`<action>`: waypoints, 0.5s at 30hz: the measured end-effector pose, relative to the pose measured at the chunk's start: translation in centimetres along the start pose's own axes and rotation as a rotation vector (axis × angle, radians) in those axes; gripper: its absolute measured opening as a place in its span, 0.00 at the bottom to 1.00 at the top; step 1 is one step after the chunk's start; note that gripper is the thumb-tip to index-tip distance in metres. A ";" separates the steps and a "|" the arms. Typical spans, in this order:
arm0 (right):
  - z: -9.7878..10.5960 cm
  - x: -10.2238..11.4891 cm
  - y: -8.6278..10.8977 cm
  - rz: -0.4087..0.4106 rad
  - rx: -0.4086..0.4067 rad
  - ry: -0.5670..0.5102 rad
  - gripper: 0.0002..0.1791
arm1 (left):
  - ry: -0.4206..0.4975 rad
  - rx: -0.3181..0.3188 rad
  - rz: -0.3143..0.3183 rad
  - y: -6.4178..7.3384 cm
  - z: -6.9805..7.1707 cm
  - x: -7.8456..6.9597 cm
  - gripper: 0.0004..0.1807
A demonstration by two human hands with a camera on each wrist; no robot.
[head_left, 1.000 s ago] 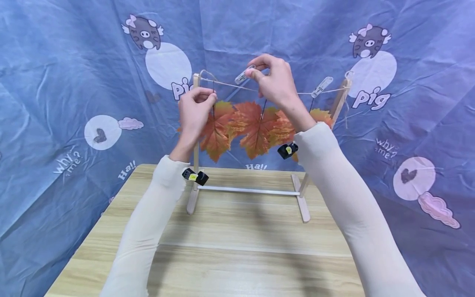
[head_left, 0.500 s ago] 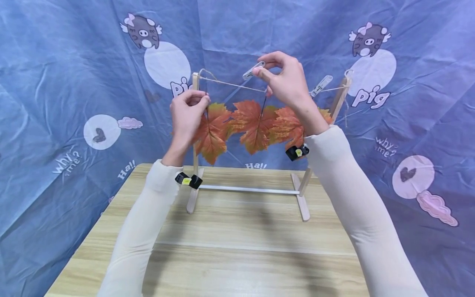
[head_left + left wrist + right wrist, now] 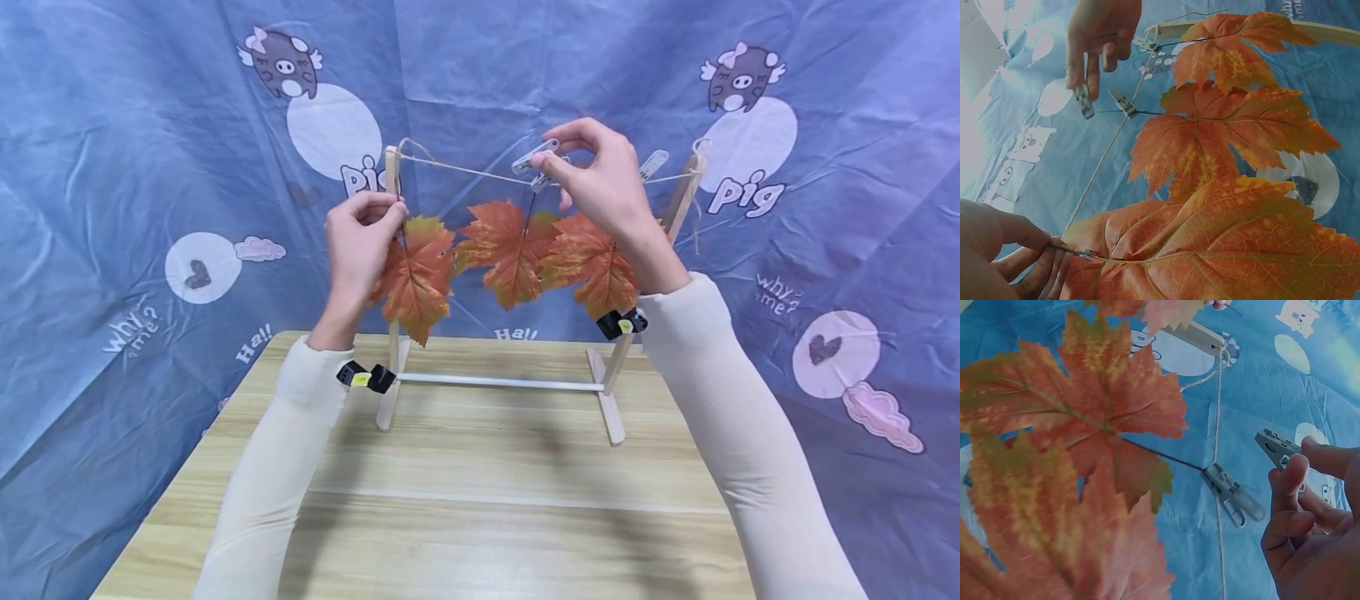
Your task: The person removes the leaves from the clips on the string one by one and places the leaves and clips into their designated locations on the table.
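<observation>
My left hand (image 3: pixel 360 246) pinches the dark stem of an orange artificial maple leaf (image 3: pixel 416 275) beside the stand's left post; in the left wrist view this leaf (image 3: pixel 1210 250) hangs apart from the string. My right hand (image 3: pixel 603 183) holds a grey clothespin (image 3: pixel 529 157) between thumb and fingers, above the string (image 3: pixel 468 171). Just below it, another clothespin (image 3: pixel 1233 492) grips the string and the stem of the middle leaf (image 3: pixel 506 250). A third clothespin (image 3: pixel 654 165) is clipped farther right, over the right leaf (image 3: pixel 596 262), which my right forearm partly hides.
The string spans the left post (image 3: pixel 393 325) and right post (image 3: pixel 684 196) of a wooden stand. A white rod (image 3: pixel 498 382) joins the posts low down. The stand's feet rest on a wood-grain table (image 3: pixel 480 500). A blue printed cloth (image 3: pixel 480 75) hangs behind.
My left hand has moved left and slightly down with its leaf, toward the left post. My right hand has moved right with the clothespin, uncovering the middle clipped clothespin.
</observation>
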State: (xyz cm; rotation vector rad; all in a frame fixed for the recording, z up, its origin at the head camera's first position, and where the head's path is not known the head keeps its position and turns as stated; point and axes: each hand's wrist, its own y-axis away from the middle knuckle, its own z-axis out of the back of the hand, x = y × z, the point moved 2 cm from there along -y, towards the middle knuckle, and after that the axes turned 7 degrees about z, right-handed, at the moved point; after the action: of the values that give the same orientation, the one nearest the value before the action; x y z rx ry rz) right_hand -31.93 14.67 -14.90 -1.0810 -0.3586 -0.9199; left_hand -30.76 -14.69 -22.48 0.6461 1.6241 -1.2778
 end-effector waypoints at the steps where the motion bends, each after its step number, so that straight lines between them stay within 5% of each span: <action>1: 0.1 -0.2 0.2 0.003 -0.003 -0.013 0.23 | 0.006 0.004 0.004 0.1 0.1 0.1 0.10; 15: 1.4 -3.1 2.9 0.017 -0.026 -0.102 0.23 | 0.040 0.041 0.046 1.6 0.8 1.0 0.10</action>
State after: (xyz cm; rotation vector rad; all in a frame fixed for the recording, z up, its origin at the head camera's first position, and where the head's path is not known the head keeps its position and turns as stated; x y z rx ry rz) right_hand -31.29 17.82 -18.00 -1.1556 -0.4223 -0.8581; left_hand -29.62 -15.10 -24.11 0.7347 1.6101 -1.2749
